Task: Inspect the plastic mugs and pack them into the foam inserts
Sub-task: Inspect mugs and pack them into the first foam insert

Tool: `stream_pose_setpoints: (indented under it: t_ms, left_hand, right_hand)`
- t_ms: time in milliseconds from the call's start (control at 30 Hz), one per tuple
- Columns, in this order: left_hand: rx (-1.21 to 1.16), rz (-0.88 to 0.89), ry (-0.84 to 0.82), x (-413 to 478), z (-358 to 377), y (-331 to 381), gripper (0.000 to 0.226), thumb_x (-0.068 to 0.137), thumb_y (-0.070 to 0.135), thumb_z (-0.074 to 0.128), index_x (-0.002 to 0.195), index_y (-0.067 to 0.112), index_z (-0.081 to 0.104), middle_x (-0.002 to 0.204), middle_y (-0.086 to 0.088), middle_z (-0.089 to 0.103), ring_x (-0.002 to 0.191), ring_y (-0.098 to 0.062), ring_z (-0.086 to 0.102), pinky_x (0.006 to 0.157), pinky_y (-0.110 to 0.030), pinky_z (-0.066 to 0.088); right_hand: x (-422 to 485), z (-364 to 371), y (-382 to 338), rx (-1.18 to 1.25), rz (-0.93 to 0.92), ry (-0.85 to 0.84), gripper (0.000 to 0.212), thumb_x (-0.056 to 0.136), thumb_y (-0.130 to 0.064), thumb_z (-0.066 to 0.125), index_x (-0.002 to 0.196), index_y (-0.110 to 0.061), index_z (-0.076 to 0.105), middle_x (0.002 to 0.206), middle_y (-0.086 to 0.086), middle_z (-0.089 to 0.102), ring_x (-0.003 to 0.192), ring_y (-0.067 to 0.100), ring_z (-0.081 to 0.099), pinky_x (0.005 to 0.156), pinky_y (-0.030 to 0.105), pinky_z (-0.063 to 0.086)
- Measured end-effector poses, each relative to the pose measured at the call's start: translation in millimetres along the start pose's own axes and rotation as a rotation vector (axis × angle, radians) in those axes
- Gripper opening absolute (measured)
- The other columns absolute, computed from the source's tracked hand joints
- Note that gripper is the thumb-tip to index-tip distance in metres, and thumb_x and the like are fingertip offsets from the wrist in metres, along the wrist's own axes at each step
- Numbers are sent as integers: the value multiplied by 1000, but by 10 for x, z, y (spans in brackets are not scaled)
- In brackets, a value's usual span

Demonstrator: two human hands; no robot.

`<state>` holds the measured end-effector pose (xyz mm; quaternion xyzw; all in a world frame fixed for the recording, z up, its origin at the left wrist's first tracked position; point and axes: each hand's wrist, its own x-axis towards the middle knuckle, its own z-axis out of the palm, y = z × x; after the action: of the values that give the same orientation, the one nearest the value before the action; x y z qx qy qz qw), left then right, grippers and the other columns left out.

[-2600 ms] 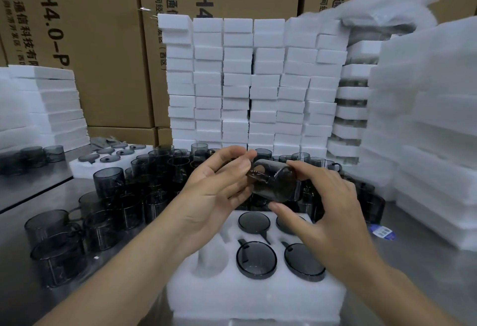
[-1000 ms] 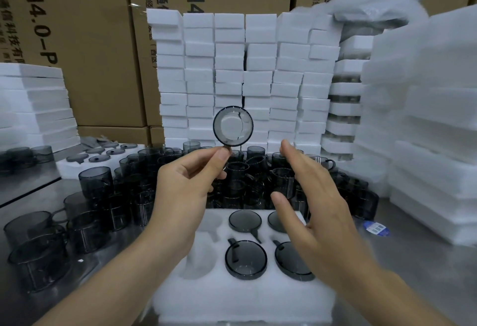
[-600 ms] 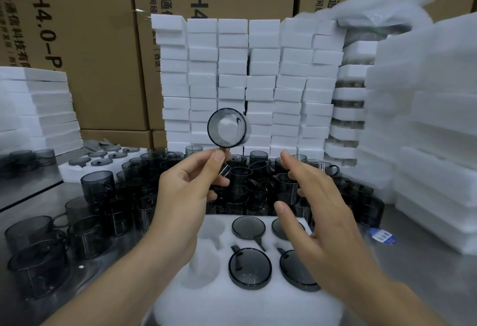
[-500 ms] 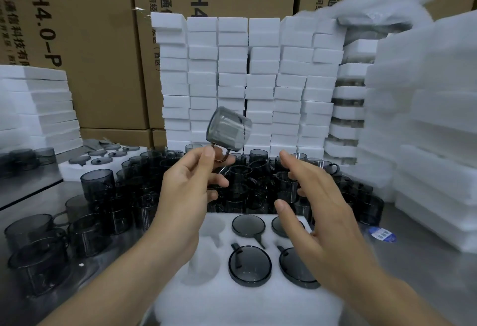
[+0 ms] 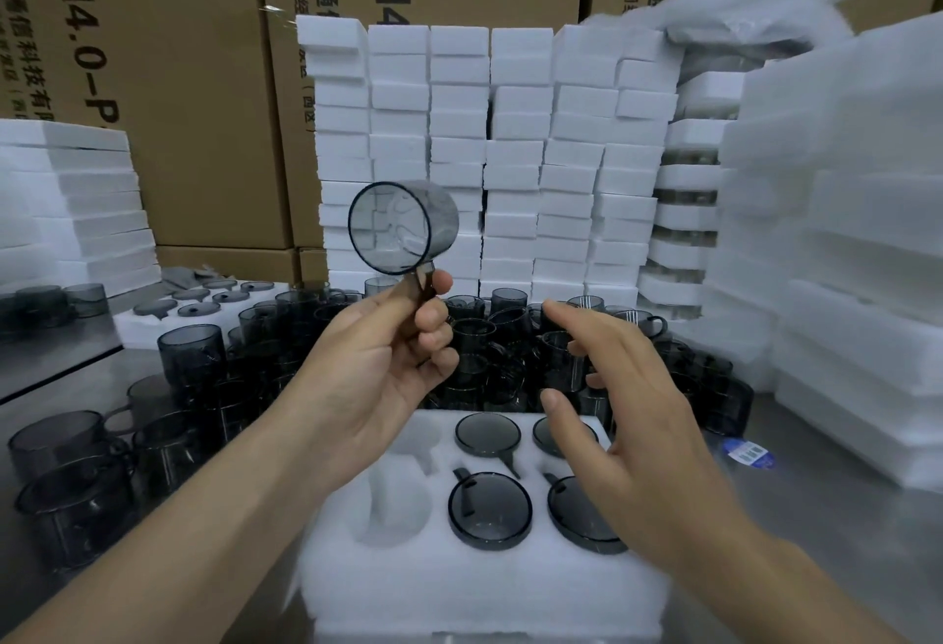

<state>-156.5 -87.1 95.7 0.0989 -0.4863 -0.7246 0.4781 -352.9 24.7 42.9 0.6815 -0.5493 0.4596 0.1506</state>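
The left grip (image 5: pixel 388 368) pinches the handle of the smoky grey translucent plastic mug (image 5: pixel 403 227), raised above the white foam insert (image 5: pixel 459 587), mouth toward the eyes, likely to show flaws. The right grip (image 5: pixel 638 419) hovers open over the insert's right side.

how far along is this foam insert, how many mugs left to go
Done: four mugs sit in the foam insert. In hand: the left hand holds a fifth mug up by its handle, apparently for inspection; the right hand hovers open. Left: two empty pockets on the insert's left side, plus the many loose mugs behind.
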Motion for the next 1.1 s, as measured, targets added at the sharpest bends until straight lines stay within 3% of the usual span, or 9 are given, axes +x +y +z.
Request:
stream_pose_setpoints:
  t_ms: [200,467,567,700,867,1000,1100]
  left_hand:
    - [33,29,6,15,-22,-8,19,89,29,70,81,22,85,65,7,53,53,-6,49,55,-20,48]
    - [105,61,36,11,-21,-34,17,72,36,80,81,22,85,65,5,55,53,-7,50,54,-20,50]
    - [125,58,56,-2,-9,-30,14,83,32,76,81,21,84,65,5,55,53,-7,50,54,-20,51]
    - [182,65,87,-14,-3,-39,32,110,20,57,89,19,81,67,5,57,54,-7,51,55,-19,51]
    - [294,99,102,-34,17,-40,28,109,39,55,91,22,68,72,7,60,63,-6,56,56,-18,46]
    - [357,115,56,-56,20,-46,24,90,52,64,87,29,69,80,9,62,71,-5,59,59,-19,47]
    - [419,136,39,-70,26,-74,17,89,54,64,81,40,72,85,12,64,74,-3,61,63,-20,46]
  right_hand:
    - [-4,3,14,-7,2,-6,61,101,-32,59,159,-41,40,149,-27,44,139,6,48,112,14,36]
    - [-14,1,14,-13,13,-24,60,101,-37,56,158,-45,39,148,-30,43,142,6,46,111,11,35]
    - [-9,2,18,-26,11,-28,60,101,-38,56,158,-46,38,148,-31,42,143,4,44,109,14,37]
    - [-11,4,23,-22,17,-46,59,102,-39,55,158,-47,37,148,-32,42,142,4,45,106,13,37]
    - [-12,6,25,-17,35,-54,60,101,-39,55,158,-47,37,146,-34,42,139,2,45,107,4,31]
    - [-14,3,13,-13,30,-51,59,101,-43,53,157,-50,36,144,-35,41,138,2,46,101,14,40]
    - [-11,6,14,-13,28,-52,59,101,-44,51,157,-50,36,144,-36,41,136,1,47,98,18,41]
